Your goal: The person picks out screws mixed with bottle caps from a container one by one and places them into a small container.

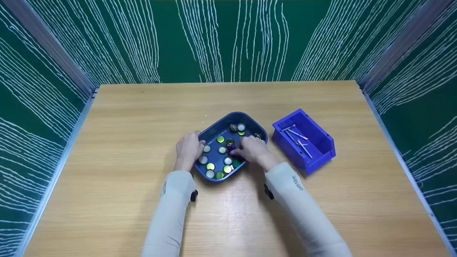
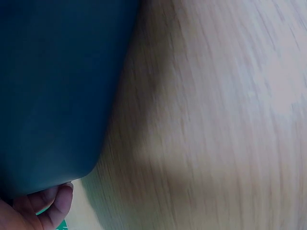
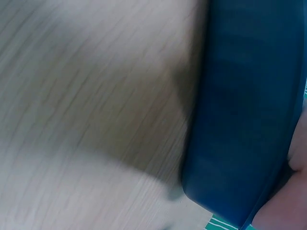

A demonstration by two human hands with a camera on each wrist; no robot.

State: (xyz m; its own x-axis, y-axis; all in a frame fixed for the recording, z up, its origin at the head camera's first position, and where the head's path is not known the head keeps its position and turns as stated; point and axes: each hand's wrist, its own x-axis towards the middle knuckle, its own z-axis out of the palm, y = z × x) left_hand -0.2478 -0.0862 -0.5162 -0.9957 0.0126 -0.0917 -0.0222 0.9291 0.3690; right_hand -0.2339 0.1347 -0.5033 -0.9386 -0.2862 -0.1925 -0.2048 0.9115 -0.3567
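A dark blue tray (image 1: 214,132) with rounded corners holds several bottle caps (image 1: 227,169), gold-green on top or pale-lined where turned over. My left hand (image 1: 188,150) grips the tray's left wall, thumb over the rim and fingers curled against the outside; in the left wrist view those fingers (image 2: 56,206) press at the tray's edge. Over the right side of the tray, my right hand (image 1: 252,149) reaches in with its thumb low beside a purple cap (image 1: 231,147). I cannot tell whether it pinches that cap. The right wrist view shows mostly the tray's outer wall (image 3: 244,105).
Just right of the tray stands a blue-purple open-front bin (image 1: 323,144) with several slim metal screws or bolts (image 1: 303,148) inside. Both rest on a wooden table (image 1: 125,142). Green panels with white wavy lines (image 1: 228,43) enclose the back and sides.
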